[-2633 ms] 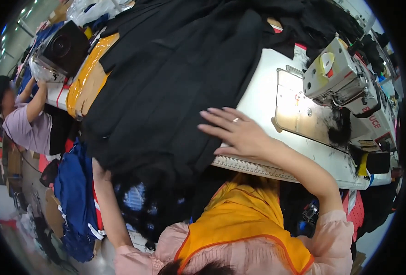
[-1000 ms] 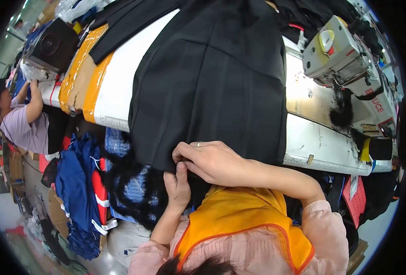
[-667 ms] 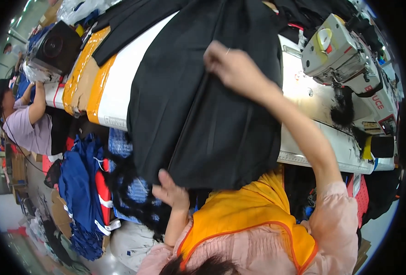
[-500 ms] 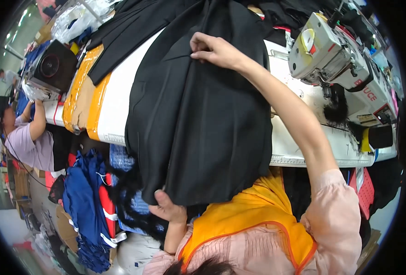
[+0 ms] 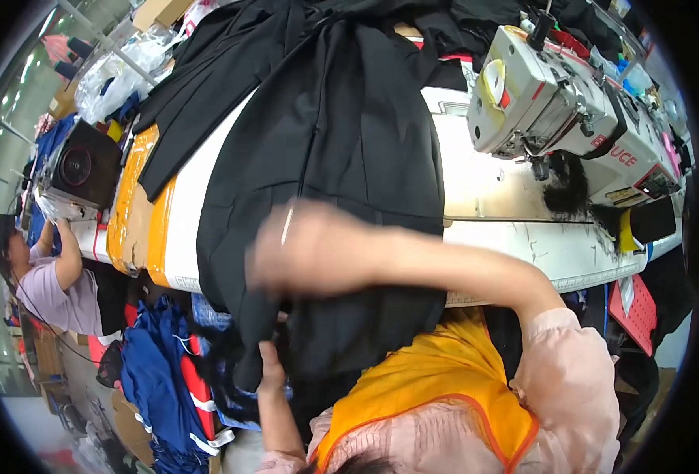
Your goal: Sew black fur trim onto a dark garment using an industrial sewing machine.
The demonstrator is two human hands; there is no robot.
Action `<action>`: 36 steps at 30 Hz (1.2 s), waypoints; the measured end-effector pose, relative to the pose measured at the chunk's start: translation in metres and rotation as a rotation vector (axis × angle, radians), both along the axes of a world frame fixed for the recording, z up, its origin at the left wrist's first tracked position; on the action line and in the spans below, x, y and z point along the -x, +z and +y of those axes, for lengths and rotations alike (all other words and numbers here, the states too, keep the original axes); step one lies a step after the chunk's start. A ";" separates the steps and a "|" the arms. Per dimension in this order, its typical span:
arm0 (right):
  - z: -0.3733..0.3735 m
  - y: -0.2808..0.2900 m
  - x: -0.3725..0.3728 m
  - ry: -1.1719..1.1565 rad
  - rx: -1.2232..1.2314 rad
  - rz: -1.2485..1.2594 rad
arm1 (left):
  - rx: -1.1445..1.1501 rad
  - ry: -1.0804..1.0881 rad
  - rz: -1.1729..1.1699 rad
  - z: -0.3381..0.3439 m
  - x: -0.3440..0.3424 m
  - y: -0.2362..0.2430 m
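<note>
A black garment [image 5: 341, 150] with a long middle seam lies over the white sewing table, its near end hanging past the front edge toward me. At that near end my left hand [image 5: 271, 370] grips the fabric, thumb showing and most fingers hidden by the cloth. Above the garment's lower part, my right hand [image 5: 310, 246] is smeared by motion, so its fingers cannot be read. A thin pale streak [image 5: 288, 225] shows at this hand; what it is I cannot make out.
A white sewing machine [image 5: 515, 95] stands at the right, black fluff [image 5: 567, 186] beside it. On the left are a taped carton [image 5: 132, 217], a black speaker [image 5: 77, 167] and blue clothing [image 5: 156, 371]. A co-worker [image 5: 57, 276] sits at far left.
My right hand has come down from the garment's upper part toward its near end. My left hand stays at the near end, where the cloth is now folded. The view has shifted slightly.
</note>
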State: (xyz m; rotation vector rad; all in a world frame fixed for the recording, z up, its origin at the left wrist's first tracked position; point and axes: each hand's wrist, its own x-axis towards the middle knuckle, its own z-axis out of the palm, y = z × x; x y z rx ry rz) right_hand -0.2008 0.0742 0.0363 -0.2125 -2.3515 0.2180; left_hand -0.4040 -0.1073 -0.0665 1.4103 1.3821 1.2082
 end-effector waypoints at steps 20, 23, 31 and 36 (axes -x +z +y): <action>-0.090 -0.023 -0.185 -0.643 -0.013 -0.414 | -0.518 -0.093 0.550 0.372 -0.131 0.191; -0.133 -0.040 -0.201 -0.562 0.139 -0.516 | -0.609 -0.352 1.019 0.267 -0.182 0.118; -0.104 -0.042 -0.238 -0.584 0.241 -0.387 | -0.599 -0.583 1.102 0.250 -0.224 0.056; -0.062 -0.049 -0.244 -0.828 0.138 -0.393 | -0.552 -0.788 0.882 0.335 -0.263 0.059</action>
